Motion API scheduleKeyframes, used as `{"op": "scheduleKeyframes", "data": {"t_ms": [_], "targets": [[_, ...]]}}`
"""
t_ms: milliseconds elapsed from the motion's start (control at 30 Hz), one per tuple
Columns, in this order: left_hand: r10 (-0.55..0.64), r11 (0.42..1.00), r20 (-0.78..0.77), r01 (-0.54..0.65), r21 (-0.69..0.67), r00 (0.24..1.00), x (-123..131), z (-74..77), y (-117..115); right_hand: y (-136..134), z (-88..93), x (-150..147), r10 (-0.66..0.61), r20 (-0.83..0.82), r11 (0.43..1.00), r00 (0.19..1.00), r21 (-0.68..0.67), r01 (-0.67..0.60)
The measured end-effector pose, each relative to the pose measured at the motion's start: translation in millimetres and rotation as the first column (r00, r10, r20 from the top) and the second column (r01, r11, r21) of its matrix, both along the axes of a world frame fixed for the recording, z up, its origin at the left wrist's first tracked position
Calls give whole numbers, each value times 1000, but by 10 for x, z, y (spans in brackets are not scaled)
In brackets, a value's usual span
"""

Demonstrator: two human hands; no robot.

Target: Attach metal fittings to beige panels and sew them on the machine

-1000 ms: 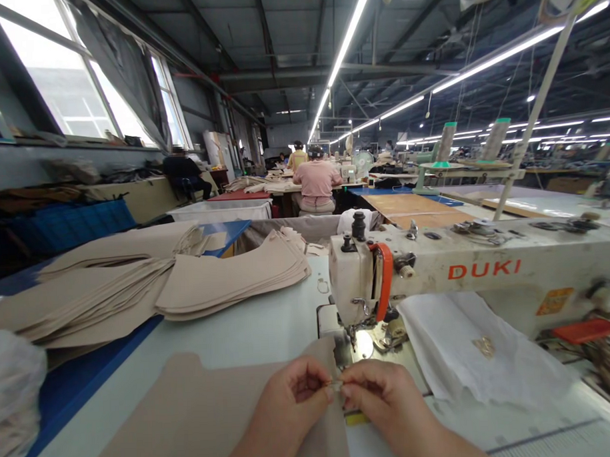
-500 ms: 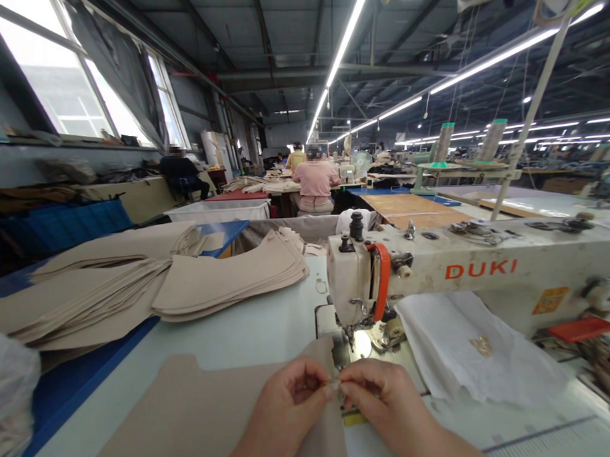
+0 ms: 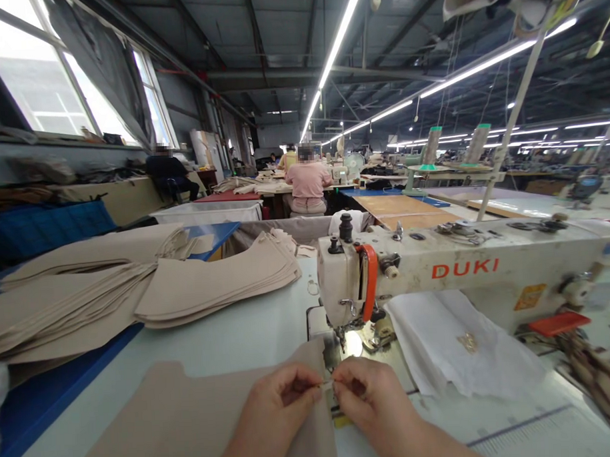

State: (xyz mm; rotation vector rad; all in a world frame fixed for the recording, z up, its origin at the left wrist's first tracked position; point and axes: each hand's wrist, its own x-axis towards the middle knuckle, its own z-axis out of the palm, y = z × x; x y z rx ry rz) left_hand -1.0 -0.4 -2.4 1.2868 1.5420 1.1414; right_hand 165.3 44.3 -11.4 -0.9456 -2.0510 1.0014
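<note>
From my remote post I record a long workshop beneath a dark ceiling (image 3: 218,31) crossed by beams. Two rows of strip lights (image 3: 332,64) are lit and converge toward the far wall (image 3: 280,137). Tall windows (image 3: 37,81) pierce the left wall (image 3: 12,160), partly covered by a grey curtain (image 3: 104,69) (the glare hides most of what lies outside, I note). Beyond, I observe a tan-topped table (image 3: 399,204), a red-topped table (image 3: 226,196) and a pale bench (image 3: 118,201) along the left wall.
</note>
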Motion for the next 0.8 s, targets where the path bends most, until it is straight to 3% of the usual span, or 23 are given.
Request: {"op": "scheduleKeyframes", "data": {"t_ms": [133, 267, 433, 600, 800], "targets": [[8, 1000, -43, -7, 26, 999, -62, -3, 3, 13, -6, -12, -15, -39, 998, 999, -59, 12], [114, 984, -293, -68, 165, 949, -119, -39, -5, 16, -4, -17, -26, -58, 996, 998, -85, 21], [48, 969, -537, 91, 229, 842, -104, -175, -14, 43, 11, -41, -27, -45, 988, 999, -152, 20], [68, 965, -656, 116, 233, 752, -92, -333, -96, 143, 21, -141, -17, 12, 887, 1000, -461, 21], [139, 945, -726, 129, 301, 673, -96, -366, -173, 259, 26, -285, -7, 78, 841, 997, -539, 48]]}}
